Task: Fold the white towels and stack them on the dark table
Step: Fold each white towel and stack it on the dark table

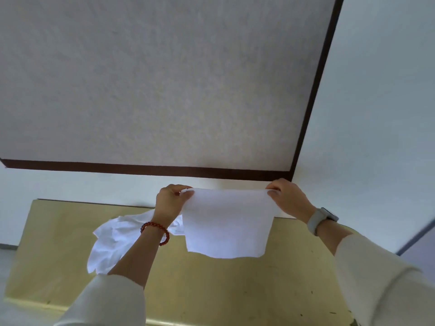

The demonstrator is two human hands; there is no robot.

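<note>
A white towel (226,222) hangs in the air above the table, stretched between my two hands. My left hand (170,202) pinches its upper left corner. My right hand (288,197) pinches its upper right corner. The towel's lower edge hangs free over the yellowish tabletop (211,283). A loose heap of white towels (115,241) lies crumpled on the table, partly hidden behind my left forearm.
The table stands against a white wall (70,187). A large pale panel with a dark brown frame (150,170) hangs on the wall above. The table's front edge (188,322) runs along the bottom. A grey floor strip (4,260) shows at left.
</note>
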